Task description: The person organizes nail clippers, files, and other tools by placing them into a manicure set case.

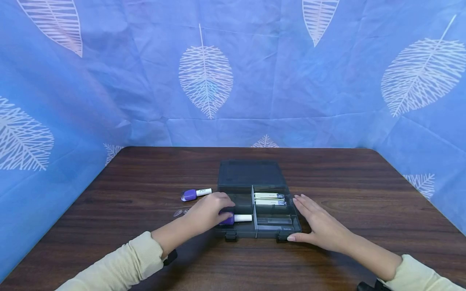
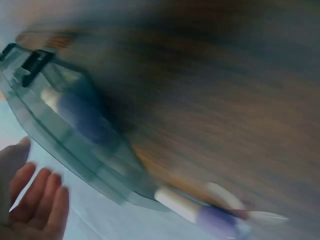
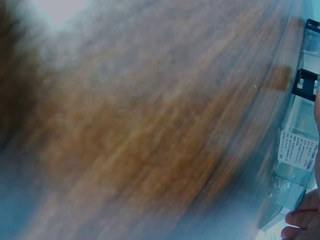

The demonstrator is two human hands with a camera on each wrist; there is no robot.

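Observation:
A dark see-through divided box [image 1: 236, 233] stands on the table, its lid laid back behind it. In its front left compartment lies a purple nail polish bottle [image 1: 227, 219] with a white cap, also seen in the left wrist view as a blurred bottle [image 2: 82, 120]. My left hand [image 1: 209, 210] hovers over that side with fingers loosely bent, apart from the bottle in the left wrist view. My right hand [image 1: 322, 226] rests along the box's right side, fingers extended, thumb near the front corner. Two nail clippers [image 1: 269, 199] lie in the back right compartment.
Left of the box another purple nail polish bottle [image 1: 189, 195] lies on the wooden table [image 1: 153, 178]. Small clear pieces [image 1: 177, 213] lie near my left wrist. Flat translucent items [image 1: 274, 221] sit in the front right compartment. A blue leaf-print cloth [image 1: 247, 89] hangs behind.

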